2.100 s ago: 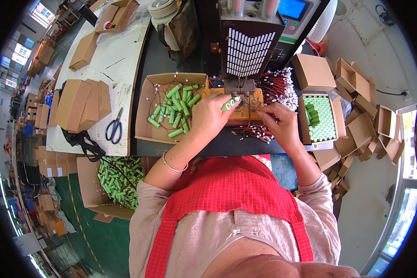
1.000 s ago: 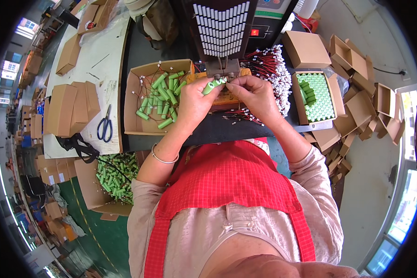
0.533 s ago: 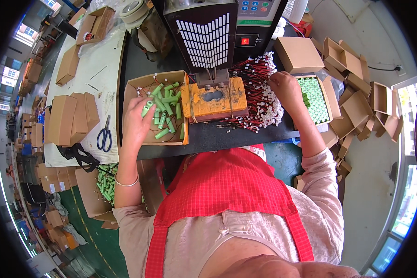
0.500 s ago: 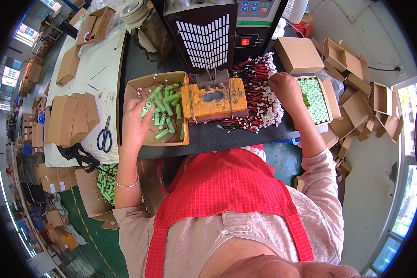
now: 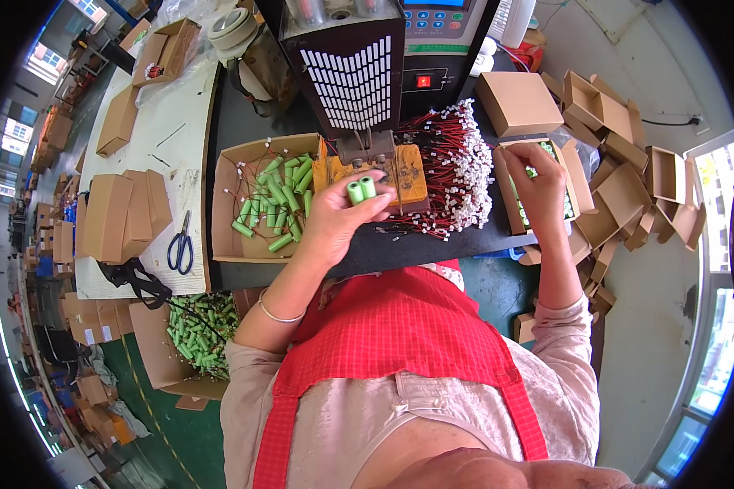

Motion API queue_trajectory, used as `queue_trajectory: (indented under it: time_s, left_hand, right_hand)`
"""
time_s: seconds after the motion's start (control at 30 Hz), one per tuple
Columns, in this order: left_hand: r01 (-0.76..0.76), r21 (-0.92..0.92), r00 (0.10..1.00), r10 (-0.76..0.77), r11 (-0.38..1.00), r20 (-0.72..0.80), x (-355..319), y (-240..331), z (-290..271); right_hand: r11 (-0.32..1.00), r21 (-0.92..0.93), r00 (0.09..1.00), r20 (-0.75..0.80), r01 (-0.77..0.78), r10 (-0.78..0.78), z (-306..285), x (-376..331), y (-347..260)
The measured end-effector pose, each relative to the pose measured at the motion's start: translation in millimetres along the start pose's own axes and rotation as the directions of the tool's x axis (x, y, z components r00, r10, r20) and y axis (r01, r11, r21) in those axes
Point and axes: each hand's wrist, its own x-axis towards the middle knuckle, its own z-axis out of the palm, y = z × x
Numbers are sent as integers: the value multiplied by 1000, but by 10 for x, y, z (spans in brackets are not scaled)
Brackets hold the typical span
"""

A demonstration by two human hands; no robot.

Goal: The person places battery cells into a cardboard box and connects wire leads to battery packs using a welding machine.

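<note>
My left hand (image 5: 338, 216) is closed around two green cylindrical battery cells (image 5: 361, 190), their ends facing up, in front of the orange block (image 5: 413, 175) under the machine's head. On the right, my right hand (image 5: 540, 181) is over a carton (image 5: 511, 205) of upright green cells and hides most of them. Its fingers are curled together; what they hold, if anything, is hidden. Left of the block, an open cardboard box (image 5: 225, 167) contains loose green cells (image 5: 279, 191), some with thin wires.
A black machine (image 5: 342, 65) with a vented cover and keypad stands behind the block. Beside it lies a heap of red-black wires with white connectors (image 5: 465, 175). Scissors (image 5: 181, 248) lie on the white table. A lower box (image 5: 159, 346) holds more cells; empty cartons (image 5: 628, 179) pile up right.
My left hand has moved right from the box of loose cells to the orange block, carrying cells. My right hand has shifted right and nearer, from the wire heap to over the carton of upright cells.
</note>
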Motion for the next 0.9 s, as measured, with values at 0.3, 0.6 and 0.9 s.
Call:
queue_trajectory:
  time_s: [0.3, 0.6, 0.9]
  left_hand:
    - [17, -186, 997, -31, 982, -71, 53, -177, 118]
    - [-52, -10, 997, 51, 999, -55, -41, -152, 140]
    - [-405, 810, 824, 553, 425, 123, 216, 22, -134]
  right_hand:
    - [883, 386, 912, 397, -267, 102, 296, -581, -171]
    - [772, 474, 851, 500, -423, 160, 686, -437, -491]
    - [730, 429, 773, 597, -533, 214, 834, -147, -502]
